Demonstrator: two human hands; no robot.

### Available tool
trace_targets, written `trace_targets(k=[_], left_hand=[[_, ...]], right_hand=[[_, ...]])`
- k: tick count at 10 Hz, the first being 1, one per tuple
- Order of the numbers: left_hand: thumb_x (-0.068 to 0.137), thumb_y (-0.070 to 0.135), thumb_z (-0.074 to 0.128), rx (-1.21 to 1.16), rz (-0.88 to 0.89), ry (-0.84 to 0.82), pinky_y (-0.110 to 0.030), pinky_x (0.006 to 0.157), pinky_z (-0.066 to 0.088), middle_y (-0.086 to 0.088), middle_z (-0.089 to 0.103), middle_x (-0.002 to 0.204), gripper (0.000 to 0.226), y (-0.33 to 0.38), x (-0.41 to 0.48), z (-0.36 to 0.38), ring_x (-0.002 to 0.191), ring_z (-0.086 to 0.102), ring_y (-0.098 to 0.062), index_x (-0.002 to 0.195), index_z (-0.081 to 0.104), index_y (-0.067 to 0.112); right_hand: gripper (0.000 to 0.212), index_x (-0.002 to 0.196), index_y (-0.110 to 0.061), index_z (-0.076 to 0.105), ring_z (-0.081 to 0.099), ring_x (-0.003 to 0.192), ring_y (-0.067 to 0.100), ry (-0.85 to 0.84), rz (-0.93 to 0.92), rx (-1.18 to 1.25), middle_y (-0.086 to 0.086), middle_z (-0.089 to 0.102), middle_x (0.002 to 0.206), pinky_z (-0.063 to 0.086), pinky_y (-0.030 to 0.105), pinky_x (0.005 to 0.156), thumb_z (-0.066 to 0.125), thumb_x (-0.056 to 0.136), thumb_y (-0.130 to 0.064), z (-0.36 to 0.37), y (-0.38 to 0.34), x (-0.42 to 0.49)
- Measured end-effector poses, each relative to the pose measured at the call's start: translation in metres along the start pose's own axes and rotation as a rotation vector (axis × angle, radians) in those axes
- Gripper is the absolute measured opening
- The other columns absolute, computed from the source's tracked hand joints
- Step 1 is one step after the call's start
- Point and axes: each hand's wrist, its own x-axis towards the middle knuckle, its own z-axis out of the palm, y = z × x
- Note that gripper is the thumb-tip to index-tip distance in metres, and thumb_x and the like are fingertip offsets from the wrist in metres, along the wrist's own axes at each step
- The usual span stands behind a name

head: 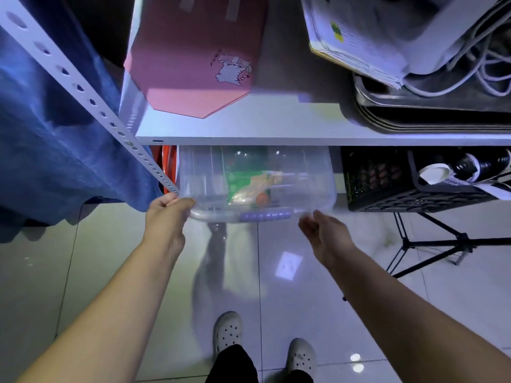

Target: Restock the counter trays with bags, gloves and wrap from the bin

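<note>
Sitting under the white shelf (276, 135), one clear bin (257, 181) is gripped at its near left corner by the left hand (166, 214). The right hand (323, 230) is held open, fingers spread, just beside the near right corner. Colourful packets (251, 186) are seen inside, too blurry to be counted.

Pink folder (199, 53): a cat drawing with a short line of writing above it, too small to read.
Paper stack (356, 42): printed lines and a yellow-green sticker, blurred, not readable.
Clear bin (257, 178): coloured packets inside, print not legible.
Black crate (414, 186): white label strip, lettering too blurred.
</note>
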Motion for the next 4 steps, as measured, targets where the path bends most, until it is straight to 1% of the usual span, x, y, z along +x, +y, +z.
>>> trace_targets(k=[1,2,3,4], left_hand=[[0.060,-0.004,0.061,-0.075,-0.020,-0.005,-0.029,0.054,0.037,-0.017,0.048,0.082,0.041,0.011,0.017,0.008,0.060,0.045,-0.024,0.098,0.048,0.005],[0.068,-0.009,0.059,-0.142,-0.016,0.063,-0.030,0.058,0.044,-0.016,0.051,0.088,0.037,0.013,0.036,0.016,0.063,0.048,-0.024,0.095,0.047,0.012],[0.071,0.001,0.067,-0.075,-0.028,0.110,-0.039,0.073,0.041,-0.012,0.051,0.083,0.029,0.015,0.047,0.022,0.062,0.045,-0.021,0.082,0.047,0.019],[0.078,0.009,0.069,-0.023,-0.016,0.179,-0.038,0.078,0.044,-0.012,0.051,0.081,0.029,0.015,0.052,0.028,0.061,0.048,-0.021,0.066,0.044,0.020]], right_hand=[[0.016,0.077,0.003,0.055,0.059,0.068,0.020,-0.065,-0.058,-0.001,0.016,0.058,0.073,0.057,0.029,0.077,0.048,0.090,0.008,0.021,-0.009,0.006],[0.013,0.079,0.004,0.057,0.063,0.071,0.019,-0.094,-0.084,-0.019,0.015,0.061,0.078,0.055,0.030,0.086,0.050,0.087,0.012,0.036,-0.012,0.016],[0.010,0.095,0.006,0.056,0.066,0.072,0.015,-0.123,-0.091,0.000,0.013,0.063,0.081,0.048,0.034,0.098,0.049,0.088,0.010,0.047,-0.015,0.021],[0.037,0.127,0.006,0.043,0.065,0.081,0.015,-0.130,-0.088,-0.057,0.011,0.064,0.091,0.047,0.029,0.096,0.051,0.090,0.004,0.053,-0.014,0.022]])
